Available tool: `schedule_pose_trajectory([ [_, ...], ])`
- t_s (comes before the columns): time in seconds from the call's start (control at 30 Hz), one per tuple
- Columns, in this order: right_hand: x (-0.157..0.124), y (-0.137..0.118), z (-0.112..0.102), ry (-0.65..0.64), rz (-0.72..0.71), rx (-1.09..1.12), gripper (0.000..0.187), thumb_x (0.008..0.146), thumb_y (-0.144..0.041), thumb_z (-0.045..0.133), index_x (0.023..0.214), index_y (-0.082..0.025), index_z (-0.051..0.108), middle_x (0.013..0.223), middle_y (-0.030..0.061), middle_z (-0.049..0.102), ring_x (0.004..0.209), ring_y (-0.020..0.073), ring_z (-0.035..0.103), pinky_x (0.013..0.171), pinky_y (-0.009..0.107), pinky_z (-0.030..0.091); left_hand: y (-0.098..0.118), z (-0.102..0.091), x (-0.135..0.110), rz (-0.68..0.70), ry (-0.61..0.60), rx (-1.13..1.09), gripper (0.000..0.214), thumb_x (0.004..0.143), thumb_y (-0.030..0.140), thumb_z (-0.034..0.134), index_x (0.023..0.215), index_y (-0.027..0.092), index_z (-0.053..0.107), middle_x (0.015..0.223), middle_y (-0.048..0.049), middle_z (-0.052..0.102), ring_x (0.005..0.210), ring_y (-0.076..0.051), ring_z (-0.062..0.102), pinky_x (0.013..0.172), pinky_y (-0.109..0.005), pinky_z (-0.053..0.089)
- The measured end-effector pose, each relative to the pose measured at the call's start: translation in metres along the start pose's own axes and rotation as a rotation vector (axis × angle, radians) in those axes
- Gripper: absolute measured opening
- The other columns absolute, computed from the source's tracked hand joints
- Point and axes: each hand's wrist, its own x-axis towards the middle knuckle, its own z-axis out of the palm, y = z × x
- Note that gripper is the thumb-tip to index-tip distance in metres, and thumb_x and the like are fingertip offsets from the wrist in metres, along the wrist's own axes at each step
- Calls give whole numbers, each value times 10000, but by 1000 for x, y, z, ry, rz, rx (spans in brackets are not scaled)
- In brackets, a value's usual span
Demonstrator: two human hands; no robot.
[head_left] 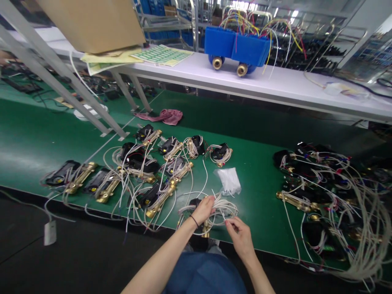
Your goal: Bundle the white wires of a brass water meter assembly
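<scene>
At the front edge of the green bench, my left hand (204,210) is closed on a coiled bundle of pale cable (229,207). This bundle belongs to a unit with a brass fitting (206,229), which is partly hidden under my left hand and the coils. My right hand (241,236), just right of the coil, pinches the end of a thin white cable tie (223,214) that runs across the cables. Just beyond the coil lies a clear plastic bag (229,181) of thin white pieces.
Several black units with brass pipes (105,185) and loose cables lie to the left. A tangled pile of similar units (333,196) is at the right. A raised white shelf (183,75) carries blue meters (235,47) and a cardboard box (94,24). A pink cloth (170,117) lies beneath.
</scene>
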Motion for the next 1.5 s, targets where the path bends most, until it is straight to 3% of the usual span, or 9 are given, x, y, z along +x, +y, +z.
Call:
schedule_pose_trajectory([
  [0.27, 9, -33, -5, -80, -121, -182, 235, 810, -272, 448, 651, -173, 590, 594, -17, 457, 524, 106, 404, 518, 223, 301, -5, -8, -5, 189, -48, 139, 317, 864, 450, 258, 783, 187, 414, 563, 61, 383, 509, -98, 381, 537, -241, 352],
  [0.37, 18, -49, -15, -87, -168, -281, 193, 779, -214, 450, 613, -169, 537, 586, -22, 461, 530, 103, 412, 523, 218, 296, -1, -10, -12, 248, -151, 230, 277, 885, 385, 234, 824, 191, 422, 604, 52, 413, 572, -107, 408, 606, -250, 370],
  [0.47, 35, -62, -21, -106, -186, -403, 170, 739, -172, 454, 573, -167, 491, 567, -28, 454, 528, 98, 421, 527, 214, 288, 1, -10, -19, 310, -221, 341, 171, 844, 348, 378, 898, 190, 419, 734, 28, 469, 676, -120, 445, 666, -261, 383],
  [0.53, 49, -70, -22, -123, -184, -490, 158, 712, -154, 464, 555, -164, 481, 558, -28, 461, 524, 94, 418, 527, 215, 275, 0, -8, -22, 339, -205, 438, 220, 812, 370, 447, 923, 183, 417, 799, 6, 481, 717, -135, 454, 681, -272, 391],
  [0.67, 70, -78, -18, -169, -204, -578, 124, 677, -142, 487, 555, -157, 505, 543, -29, 478, 516, 87, 394, 518, 216, 246, -5, -4, -21, 382, -146, 578, 245, 864, 389, 328, 917, 169, 422, 853, -42, 501, 787, -170, 468, 729, -318, 397],
  [0.87, 85, -66, -10, -259, -142, -406, 178, 749, -217, 461, 621, -150, 566, 542, -26, 517, 511, 96, 450, 489, 194, 305, -9, -2, -18, 349, -123, 664, 309, 858, 390, 332, 1005, 145, 449, 878, -87, 533, 825, -210, 490, 748, -355, 407],
  [1.03, 86, -41, -9, -170, -262, -346, 266, 857, -284, 371, 834, -185, 616, 761, 23, 615, 727, 139, 551, 680, 247, 426, -7, -6, -20, 365, -105, 588, 301, 863, 374, 326, 1028, 165, 467, 912, -83, 544, 829, -195, 492, 757, -330, 404],
  [1.23, 70, -14, -7, -148, -243, -442, 271, 879, -270, 370, 823, -195, 624, 798, 46, 607, 740, 161, 553, 717, 282, 447, -1, -12, -18, 303, -78, 418, 228, 815, 353, 425, 850, 165, 549, 741, -9, 567, 704, -148, 499, 662, -262, 404],
  [1.5, 61, -37, -12, -106, -325, -554, 146, 829, -277, 512, 850, -182, 621, 827, 31, 611, 852, 161, 516, 812, 288, 381, 15, -12, -10, 254, -123, 326, 305, 751, 419, 494, 819, 172, 660, 767, -9, 662, 743, -175, 574, 713, -258, 450],
])
